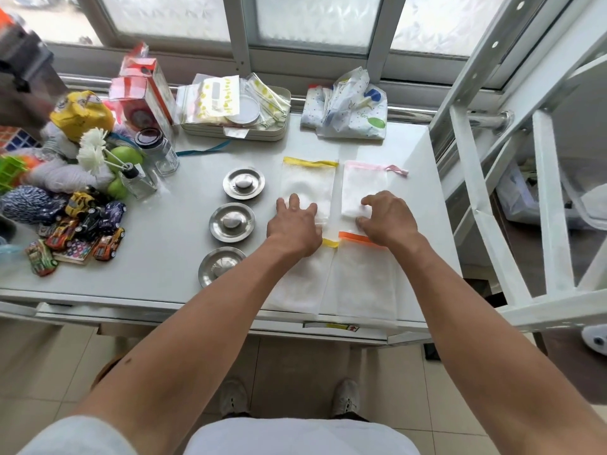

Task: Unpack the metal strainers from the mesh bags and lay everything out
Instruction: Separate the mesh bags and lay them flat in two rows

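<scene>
Three round metal strainers lie in a column on the white table: far, middle, near. To their right lie several flat white mesh bags: a yellow-trimmed bag, a pink-trimmed bag, a second yellow-trimmed bag and an orange-trimmed bag. My left hand rests flat, fingers spread, on the lower end of the far yellow-trimmed bag. My right hand pinches the lower edge of the pink-trimmed bag.
Clutter fills the table's left: toy cars, green apples, glass jars, a yellow bag, red boxes. A tray of packets and a patterned pouch sit at the back. A white metal frame stands right.
</scene>
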